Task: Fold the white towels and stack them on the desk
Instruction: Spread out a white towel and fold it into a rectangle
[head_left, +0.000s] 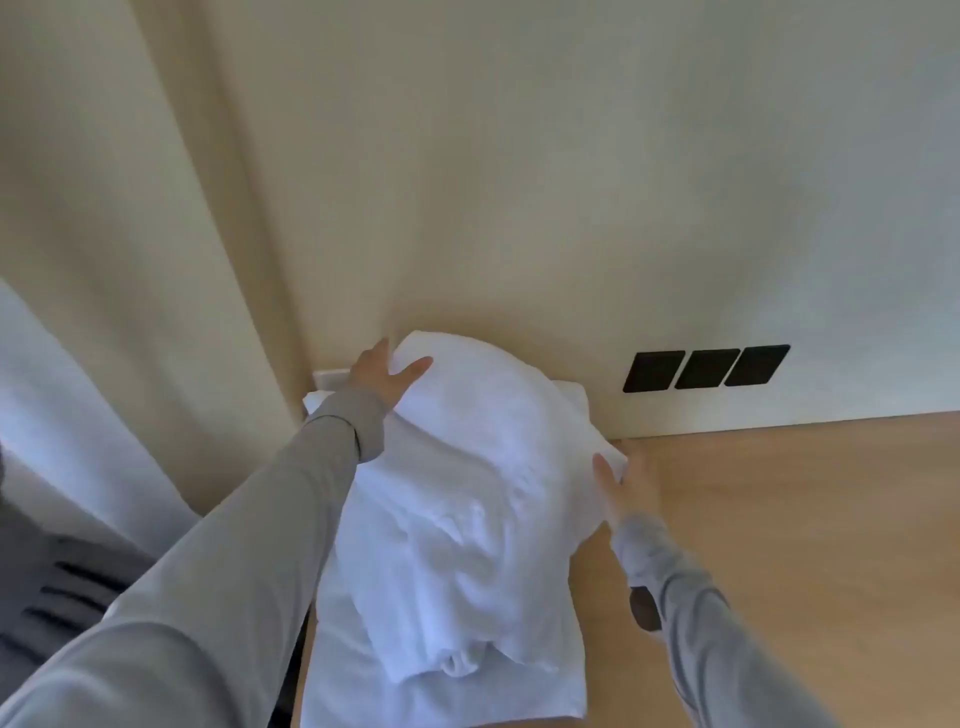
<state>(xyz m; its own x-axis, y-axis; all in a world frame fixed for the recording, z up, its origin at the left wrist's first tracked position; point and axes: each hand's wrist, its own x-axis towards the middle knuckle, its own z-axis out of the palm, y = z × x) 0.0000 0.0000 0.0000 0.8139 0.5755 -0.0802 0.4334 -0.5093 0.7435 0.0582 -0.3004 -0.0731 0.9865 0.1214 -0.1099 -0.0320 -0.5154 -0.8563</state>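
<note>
Head view, looking down and forward.

- Crumpled heap of white towels (457, 519) at the left end of the wooden desk (779, 519), far edge close against the cream wall (519, 182).
- Beneath the heap, a flatter white layer, showing at the near edge and at the far right corner; whether folded or merely spread, cannot tell.
- Left hand (382, 376) at the far left top of the heap: fingers straight, thumb laid over the cloth, remaining fingers behind the cloth edge.
- Right hand (621, 486) at the right side of the heap, just above the desk: fingers straight, thumb on top of a towel corner, palm against the side.
- Hands well apart, the heap between them, neither one clenched.
- Both arms in grey sleeves (234, 545); small dark patch on the right forearm, nature unclear.
- Three black wall plates (706, 368) in a row on the wall, right of the heap, above the desk.
- Pale curtain (130, 260) hanging at the left, beside the desk end.
- Dark slatted shape (62, 597) at lower left, too blurred to identify.
</note>
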